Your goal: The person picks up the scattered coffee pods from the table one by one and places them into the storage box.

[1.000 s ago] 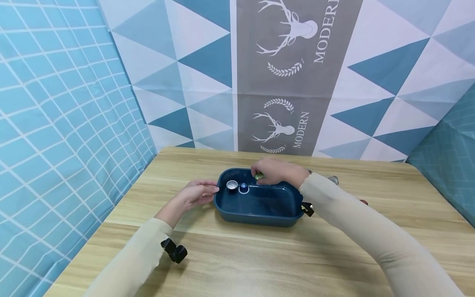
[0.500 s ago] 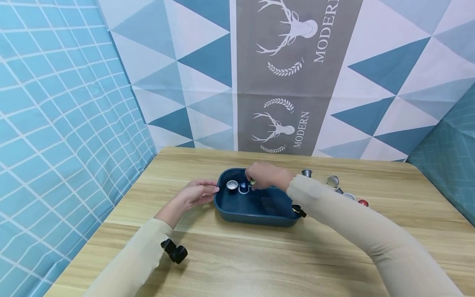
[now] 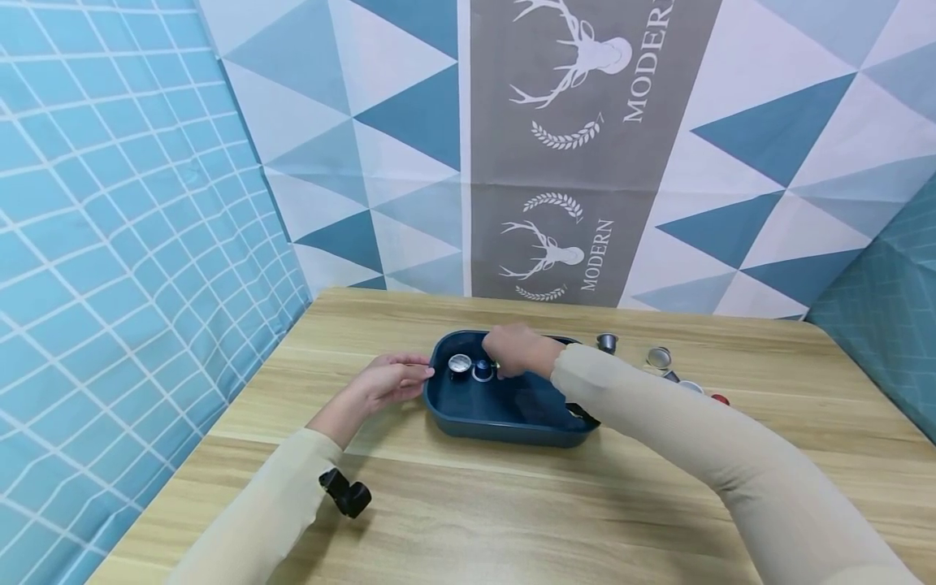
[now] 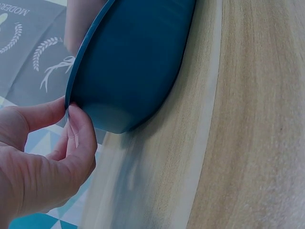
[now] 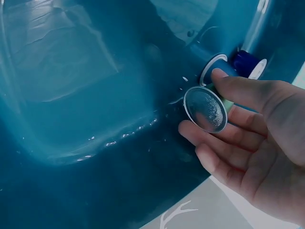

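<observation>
- One dark blue tray [image 3: 512, 414] sits on the wooden tabletop [image 3: 512, 504], near its middle.
- Inside the tray, at its far left end, stand two capsules: a silver-topped capsule [image 3: 459, 365] and, just to its right, a blue capsule [image 3: 482, 370].
- A third one, the green capsule [image 5: 206, 109], is in the right hand [image 3: 515, 352]; its foil face shows in the right wrist view, and only a sliver of it peeks out in the head view.
- The grip of the right hand is grasping the green capsule: the thumb lies over its top edge and the fingers curl beneath it. The capsule sits at the fingertips, low inside the tray and just beside the blue capsule; whether it touches the tray floor I cannot tell.
- The left hand [image 3: 387, 382] pinches the left rim of the tray between thumb [image 4: 40, 114] and forefinger, so that grip is closed on the tray's edge.
- Right of the tray, on the bare tabletop, five loose capsules [image 3: 658, 357] can be counted: a grey one nearest the tray's far corner, a silver-topped one beyond it, then three partly hidden behind the right sleeve [image 3: 695, 455], the last of them red.
- One small black clip [image 3: 345, 493] shows at the left sleeve.
</observation>
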### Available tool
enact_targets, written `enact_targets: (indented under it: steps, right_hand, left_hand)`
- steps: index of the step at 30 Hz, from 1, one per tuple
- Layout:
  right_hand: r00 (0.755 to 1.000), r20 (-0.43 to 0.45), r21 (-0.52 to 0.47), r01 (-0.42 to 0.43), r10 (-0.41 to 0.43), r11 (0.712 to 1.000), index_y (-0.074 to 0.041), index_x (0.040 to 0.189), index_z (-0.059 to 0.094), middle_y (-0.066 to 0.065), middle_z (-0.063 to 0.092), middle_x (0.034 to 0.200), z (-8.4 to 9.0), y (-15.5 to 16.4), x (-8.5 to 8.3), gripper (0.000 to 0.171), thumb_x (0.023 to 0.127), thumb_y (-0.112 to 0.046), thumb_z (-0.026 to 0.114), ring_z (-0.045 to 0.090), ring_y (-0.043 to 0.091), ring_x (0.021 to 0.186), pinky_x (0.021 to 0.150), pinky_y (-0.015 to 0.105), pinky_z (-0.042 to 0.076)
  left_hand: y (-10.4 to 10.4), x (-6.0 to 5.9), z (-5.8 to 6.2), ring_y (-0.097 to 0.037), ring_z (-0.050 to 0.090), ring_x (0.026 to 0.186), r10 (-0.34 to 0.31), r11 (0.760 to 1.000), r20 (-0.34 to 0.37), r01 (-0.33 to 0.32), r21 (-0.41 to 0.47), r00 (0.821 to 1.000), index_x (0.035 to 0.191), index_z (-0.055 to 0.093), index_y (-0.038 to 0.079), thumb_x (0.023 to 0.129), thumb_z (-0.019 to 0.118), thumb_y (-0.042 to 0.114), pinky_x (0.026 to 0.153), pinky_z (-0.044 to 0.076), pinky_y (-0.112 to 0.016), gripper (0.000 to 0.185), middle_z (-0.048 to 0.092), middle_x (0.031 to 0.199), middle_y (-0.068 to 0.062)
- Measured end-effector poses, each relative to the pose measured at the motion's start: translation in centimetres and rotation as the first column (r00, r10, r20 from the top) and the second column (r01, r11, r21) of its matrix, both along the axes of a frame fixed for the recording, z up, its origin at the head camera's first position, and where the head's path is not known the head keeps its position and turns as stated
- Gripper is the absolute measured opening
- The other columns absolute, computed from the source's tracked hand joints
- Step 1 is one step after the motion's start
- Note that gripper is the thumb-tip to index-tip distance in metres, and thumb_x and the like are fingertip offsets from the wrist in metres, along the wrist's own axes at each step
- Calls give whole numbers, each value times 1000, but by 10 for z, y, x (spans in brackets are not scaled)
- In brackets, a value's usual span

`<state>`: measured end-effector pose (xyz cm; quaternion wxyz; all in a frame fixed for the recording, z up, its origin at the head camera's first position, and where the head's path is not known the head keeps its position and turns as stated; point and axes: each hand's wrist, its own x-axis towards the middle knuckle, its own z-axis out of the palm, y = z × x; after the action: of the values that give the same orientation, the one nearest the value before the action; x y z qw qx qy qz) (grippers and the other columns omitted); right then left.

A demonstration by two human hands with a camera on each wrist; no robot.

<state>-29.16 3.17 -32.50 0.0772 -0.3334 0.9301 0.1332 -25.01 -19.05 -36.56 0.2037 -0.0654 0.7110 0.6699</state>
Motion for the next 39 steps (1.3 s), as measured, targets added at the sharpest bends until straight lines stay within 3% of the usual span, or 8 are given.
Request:
enact_targets:
  steps: [6,19,30,37,39]
  right_hand:
    - [1000,7,46,10,-10,999,-9,100,71,3,70,96,-6,-5,-2,21,85,-24,75,53,12,74,74,32,56]
    - [998,-50,84,29,-25,996,-10,99,71,3,70,95,-11,-9,-2,23,83,-24,76,54,11,72,70,30,56]
    - [998,38,29,53,-54,998,-8,99,71,3,69,95,2,-5,7,19,86,-22,74,52,12,73,77,29,55]
    - [996,67,25,61,-62,998,-8,98,68,3,66,94,11,-2,7,21,86,-25,73,56,14,77,73,29,54]
    - [997,68,5,32,-32,999,-9,98,66,3,65,94,10,1,5,24,85,-27,74,56,14,77,71,29,53]
  left_hand:
    - [0,0,1,-6,59,81,-3,1000,8,3,-2,1000,132,50,-1,93,62,10,72,53,-17,42,62,91,5]
    - [0,0,2,-7,60,85,-9,1000,-1,9,-5,1000,132,50,-1,92,62,10,73,53,-17,43,62,93,4]
    - [0,0,0,-7,59,84,10,1000,-4,-11,-18,1000,131,51,-1,92,63,10,74,53,-18,42,62,95,3]
    - [1,1,-1,-7,60,86,1,1000,-17,-2,-17,1000,132,50,-2,92,63,10,74,53,-18,44,62,100,0]
    - [0,1,-1,-7,60,85,-3,1000,-20,3,-14,1000,132,50,-3,92,62,10,74,53,-18,44,62,99,1]
